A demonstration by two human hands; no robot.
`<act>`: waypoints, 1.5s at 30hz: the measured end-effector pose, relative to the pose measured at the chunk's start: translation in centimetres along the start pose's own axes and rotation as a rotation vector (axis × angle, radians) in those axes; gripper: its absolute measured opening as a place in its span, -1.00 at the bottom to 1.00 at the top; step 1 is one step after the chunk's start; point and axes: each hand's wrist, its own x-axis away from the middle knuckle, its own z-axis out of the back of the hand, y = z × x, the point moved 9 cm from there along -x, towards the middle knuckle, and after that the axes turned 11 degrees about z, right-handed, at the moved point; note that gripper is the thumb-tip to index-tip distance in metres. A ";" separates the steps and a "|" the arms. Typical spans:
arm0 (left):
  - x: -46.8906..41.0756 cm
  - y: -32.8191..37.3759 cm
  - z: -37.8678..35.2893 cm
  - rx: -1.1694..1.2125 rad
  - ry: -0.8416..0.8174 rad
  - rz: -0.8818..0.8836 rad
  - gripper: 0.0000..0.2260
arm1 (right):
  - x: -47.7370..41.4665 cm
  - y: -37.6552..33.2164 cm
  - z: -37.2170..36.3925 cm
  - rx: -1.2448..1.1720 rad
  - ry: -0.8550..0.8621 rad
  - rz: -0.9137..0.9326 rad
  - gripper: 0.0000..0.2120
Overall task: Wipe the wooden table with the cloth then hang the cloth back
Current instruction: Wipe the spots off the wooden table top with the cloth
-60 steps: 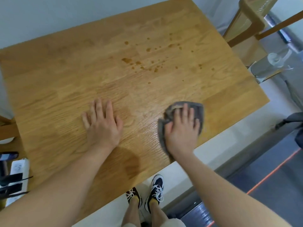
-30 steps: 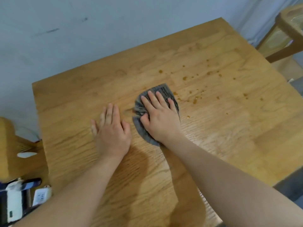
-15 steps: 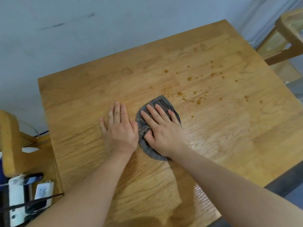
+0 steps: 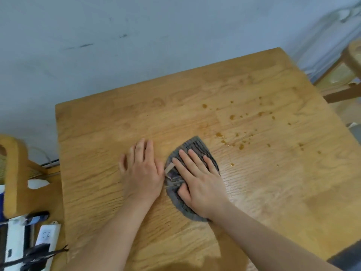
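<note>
- Cloth (image 4: 195,144): grey and bunched, lying flat near the middle of the wooden table (image 4: 273,202), under the right hand (image 4: 199,180).
- Right hand: fingers straight and slightly apart, pressing down on the cloth, not curled round it.
- Left hand (image 4: 141,173): palm flat on bare wood just beside the cloth's left edge, fingers straight and close together, holding nothing.
- Brown spots (image 4: 230,133): scattered beyond and to the right of the cloth, the nearest just off its far edge. Judged not yet wiped.
- Risk: the cloth is only pinned, so a fast stroke may leave it behind.
- Risk: a small bunched pad may smear the spots rather than lift them.
- Risk: the bracing left hand blocks any leftward stroke.
- Surroundings: a wooden chair (image 4: 13,173) and a power strip (image 4: 46,235) to the left.
</note>
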 end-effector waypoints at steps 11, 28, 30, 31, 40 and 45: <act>-5.3 1.4 0.0 0.074 0.052 0.067 -0.56 | -19.4 7.0 2.9 0.039 -0.018 -0.041 -0.43; -5.2 0.7 0.8 0.290 0.106 0.112 -0.55 | -15.5 5.6 2.9 0.083 -0.101 0.306 -0.44; -5.2 1.0 0.7 0.247 0.125 0.099 -0.53 | -20.0 6.7 3.7 0.080 -0.048 0.129 -0.44; -5.2 1.1 0.6 0.236 0.130 0.098 -0.54 | -22.0 6.0 3.4 0.085 -0.041 0.092 -0.45; -5.3 0.7 0.6 0.133 0.131 0.139 -0.61 | -26.8 -0.6 2.9 -0.055 -0.077 0.405 -0.51; -5.4 0.8 0.5 0.119 0.082 0.132 -0.61 | -24.5 13.0 5.6 0.039 0.058 -0.084 -0.46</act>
